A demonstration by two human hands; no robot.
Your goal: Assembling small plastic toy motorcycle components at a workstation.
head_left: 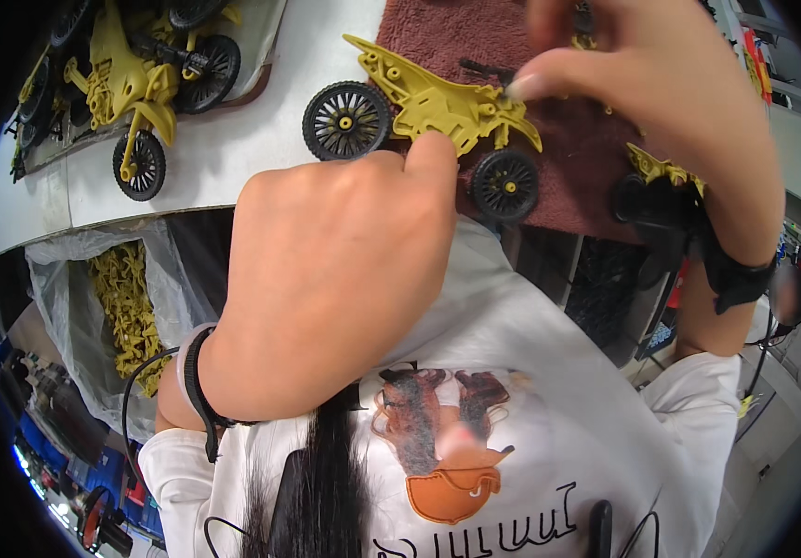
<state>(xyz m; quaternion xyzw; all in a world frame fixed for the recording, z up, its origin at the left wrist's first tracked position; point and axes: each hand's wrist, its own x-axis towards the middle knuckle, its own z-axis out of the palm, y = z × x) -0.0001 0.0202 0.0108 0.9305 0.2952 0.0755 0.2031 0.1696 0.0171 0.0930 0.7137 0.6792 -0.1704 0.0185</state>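
Note:
A yellow toy motorcycle (pixel 447 107) with black spoked wheels stands side-on at the table's edge, its front to the right. My left hand (pixel 344 270) is closed on the lower middle of its body; the fingertips are hidden behind the hand. My right hand (pixel 642 84) is above the front end, thumb tip at the black handlebar (pixel 486 70). Its thumb and forefinger are apart, and the other fingers are partly out of view. Whether the thumb touches the handlebar is unclear.
A reddish-brown towel (pixel 423 37) covers part of the white table (pixel 275 112). More yellow toy motorcycles (pixel 126 84) stand at the left. Another yellow and black part (pixel 651 181) lies by my right forearm. Below the table edge, a clear plastic bag (pixel 66 288) holds yellow parts (pixel 131 312).

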